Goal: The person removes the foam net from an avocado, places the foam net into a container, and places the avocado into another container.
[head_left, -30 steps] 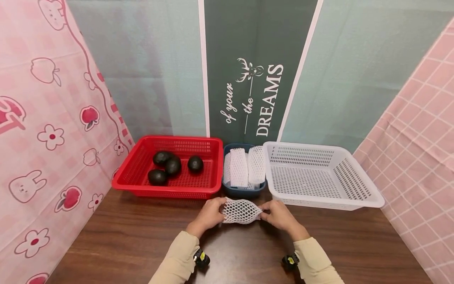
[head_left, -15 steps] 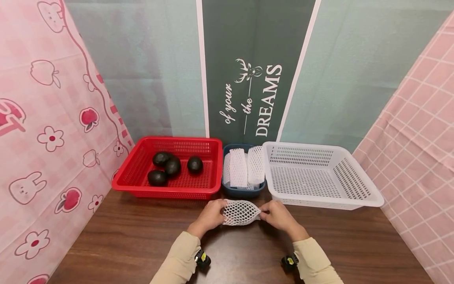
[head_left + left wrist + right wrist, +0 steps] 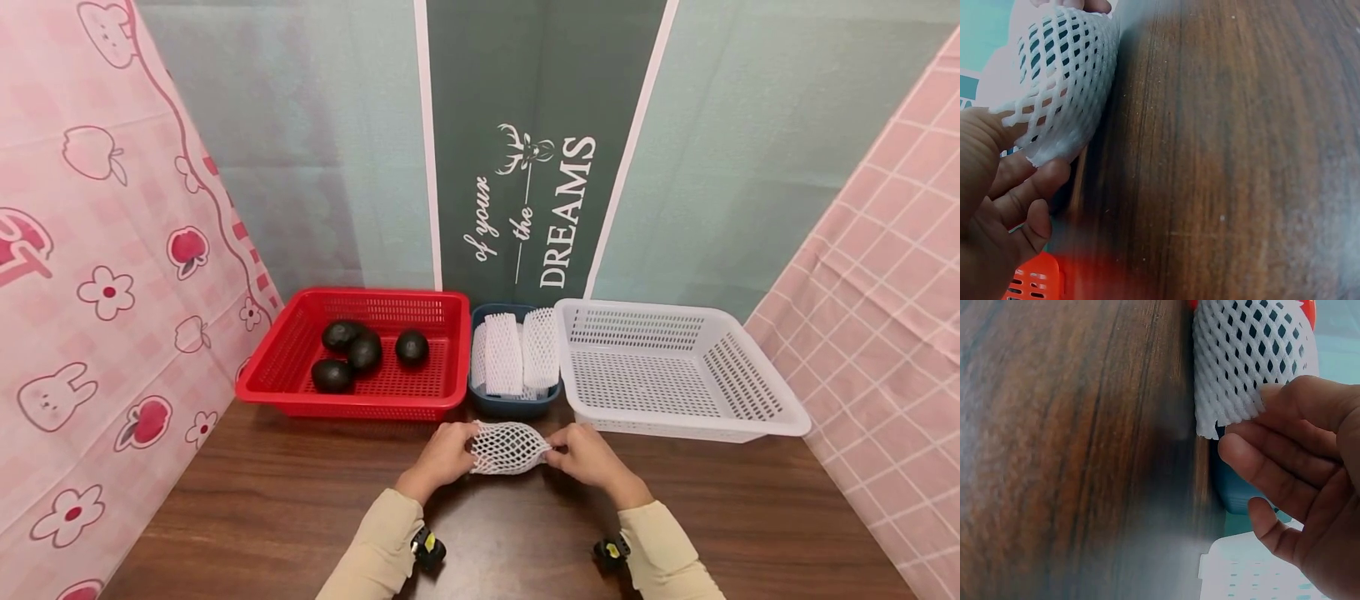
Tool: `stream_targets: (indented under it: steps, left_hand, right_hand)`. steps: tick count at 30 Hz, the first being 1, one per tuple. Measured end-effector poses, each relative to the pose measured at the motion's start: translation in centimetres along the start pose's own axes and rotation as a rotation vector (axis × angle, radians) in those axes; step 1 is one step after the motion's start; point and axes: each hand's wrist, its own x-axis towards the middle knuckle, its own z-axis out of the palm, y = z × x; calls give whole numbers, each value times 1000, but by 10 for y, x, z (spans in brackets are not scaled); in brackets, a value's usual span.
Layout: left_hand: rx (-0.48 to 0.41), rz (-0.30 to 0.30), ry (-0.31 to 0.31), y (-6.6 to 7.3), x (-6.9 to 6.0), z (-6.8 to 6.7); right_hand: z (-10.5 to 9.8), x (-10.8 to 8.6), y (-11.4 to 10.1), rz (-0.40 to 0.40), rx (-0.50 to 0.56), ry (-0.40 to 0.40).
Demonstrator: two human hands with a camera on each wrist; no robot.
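A white foam fruit net [image 3: 508,448] is stretched sideways between both hands, just above the table in front of the blue bin. My left hand [image 3: 446,454] holds its left end; in the left wrist view the thumb and fingers [image 3: 1054,178] are at the net's edge, and skin shows through the mesh there. My right hand [image 3: 588,454] pinches the right end, with thumb and forefinger on the rim of the foam net [image 3: 1247,369] in the right wrist view. That end looks narrowed in the head view. Whether anything lies inside the net, I cannot tell.
A red basket [image 3: 352,402] with several dark avocados [image 3: 365,350] stands at the back left. Beside it, a small blue bin [image 3: 513,407] holds more foam nets [image 3: 504,354]. A white basket [image 3: 675,427] stands at the right. Curtains [image 3: 510,83] hang behind the wooden table [image 3: 517,550].
Both hands stay in nearly the same place. The net between them shifts only slightly, and its right end changes shape a little at the right fingers.
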Motion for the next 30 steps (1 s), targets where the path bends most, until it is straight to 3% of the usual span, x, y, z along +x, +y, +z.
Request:
stream_targets:
  steps: [8,12,17,21,26,30]
  left_hand:
    - [29,1,4,2,-2,-4]
    - [52,33,56,2,-6,-8]
    - [74,55,105,0,-9,-13]
    - [66,38,100,-2,-12,-15]
    - [-10,-31,91,-4,-15,-18]
    - [-61,-43,83,-6,-18,-21]
  right_hand:
    - [-5,-4,-1,-52,-67,40]
    - [-13,-7,-5,-92,-111,75]
    - [-19,-9,-9,-62,-102,62]
    - [-20,-11,-9,-55,-84,52]
    - [-19,-12,-4,-52,-94,59]
    - [-19,-13,0,-25,-103,58]
